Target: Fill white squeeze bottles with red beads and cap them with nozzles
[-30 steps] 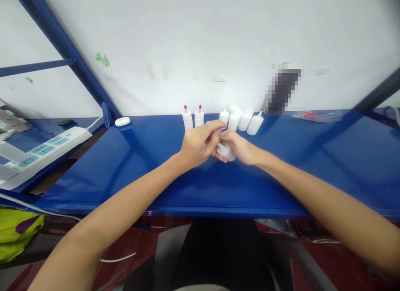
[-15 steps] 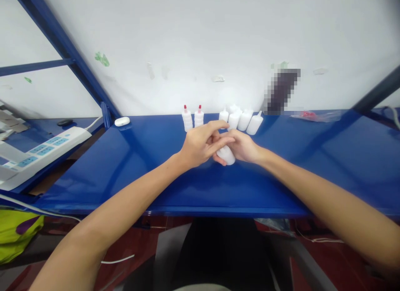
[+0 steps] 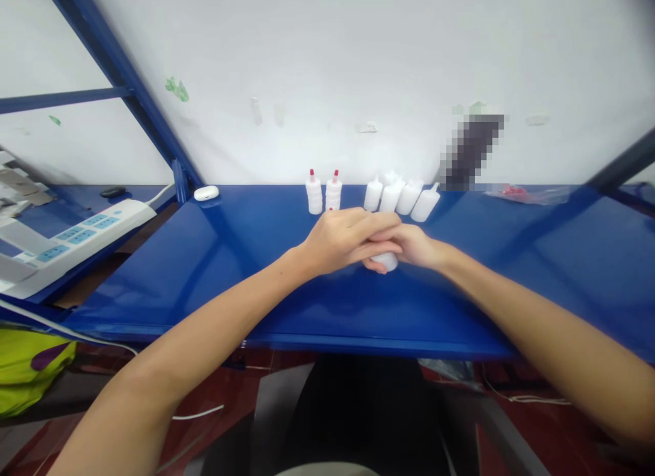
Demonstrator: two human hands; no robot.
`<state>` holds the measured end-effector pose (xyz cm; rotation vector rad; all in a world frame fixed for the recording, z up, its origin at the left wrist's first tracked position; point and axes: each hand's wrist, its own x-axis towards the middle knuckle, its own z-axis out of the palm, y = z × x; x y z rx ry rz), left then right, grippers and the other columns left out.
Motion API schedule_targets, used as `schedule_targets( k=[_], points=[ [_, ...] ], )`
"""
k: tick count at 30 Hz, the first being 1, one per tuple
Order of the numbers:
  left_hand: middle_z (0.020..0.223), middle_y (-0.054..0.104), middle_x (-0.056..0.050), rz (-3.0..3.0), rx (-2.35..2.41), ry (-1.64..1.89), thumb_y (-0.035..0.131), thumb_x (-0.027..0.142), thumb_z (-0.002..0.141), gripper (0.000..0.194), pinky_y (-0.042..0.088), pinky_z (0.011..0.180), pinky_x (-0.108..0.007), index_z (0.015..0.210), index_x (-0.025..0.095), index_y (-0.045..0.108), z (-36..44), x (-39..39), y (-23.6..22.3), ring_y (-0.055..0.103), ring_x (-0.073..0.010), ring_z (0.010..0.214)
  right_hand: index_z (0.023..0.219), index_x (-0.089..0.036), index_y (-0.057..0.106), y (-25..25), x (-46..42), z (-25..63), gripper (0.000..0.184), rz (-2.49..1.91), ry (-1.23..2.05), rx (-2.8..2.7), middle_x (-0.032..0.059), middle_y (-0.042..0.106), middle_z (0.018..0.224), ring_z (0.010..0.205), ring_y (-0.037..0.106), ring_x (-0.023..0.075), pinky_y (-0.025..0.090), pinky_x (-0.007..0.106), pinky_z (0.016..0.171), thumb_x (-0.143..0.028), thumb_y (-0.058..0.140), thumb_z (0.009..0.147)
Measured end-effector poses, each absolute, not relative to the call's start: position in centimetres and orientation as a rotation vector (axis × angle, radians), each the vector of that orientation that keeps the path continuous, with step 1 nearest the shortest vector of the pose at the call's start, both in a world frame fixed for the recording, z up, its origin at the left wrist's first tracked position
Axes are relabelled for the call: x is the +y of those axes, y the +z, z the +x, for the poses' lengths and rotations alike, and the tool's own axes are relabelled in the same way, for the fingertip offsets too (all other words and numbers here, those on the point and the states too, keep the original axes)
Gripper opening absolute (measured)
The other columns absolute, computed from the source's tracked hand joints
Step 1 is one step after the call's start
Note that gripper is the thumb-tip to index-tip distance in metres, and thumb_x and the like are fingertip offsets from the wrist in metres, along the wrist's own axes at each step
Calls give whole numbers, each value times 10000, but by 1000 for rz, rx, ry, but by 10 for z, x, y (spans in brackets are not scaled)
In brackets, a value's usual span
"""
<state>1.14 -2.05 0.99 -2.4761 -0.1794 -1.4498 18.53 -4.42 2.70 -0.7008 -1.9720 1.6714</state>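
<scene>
Now my left hand [image 3: 344, 236] wraps further over the bottle [image 3: 389, 261], likely steadying it, fingers of my right hand [image 3: 424, 246] too hidden to judge.

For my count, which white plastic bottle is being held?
The white plastic bottle between the left hand and right hand; other bottles stand farther back.
</scene>
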Motion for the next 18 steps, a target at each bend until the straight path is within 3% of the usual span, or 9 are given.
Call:
schedule_targets(
  k=[4,12,18],
  points=[
    [818,686,-15,-2479,-216,-1377,604,481,989,316,514,697,-262,1141,205,614,11,-18,9,649,-142,743,520,-205,492,27,-44,184,372,-768,1532,-1953,23,520,482,479,493,136,405,275,503,-277,453,882],
    [1061,616,-122,-2505,-384,-1163,543,417,956,249,524,662,-314,1024,179,563,2,-13,15,600,-185,815,704,-206,528,26,-45,182,119,-717,1364,-1881,-43,502,490,402,457,110,343,244,403,-240,475,805],
    [1205,619,-157,-2481,-371,-1183,479,247,974,150,560,807,-360,1061,170,574,3,-14,15,632,-224,1009,861,-203,547,22,-42,181,185,-685,1283,-1766,-31,579,588,486,531,131,427,259,463,-388,544,855]
  ],
)
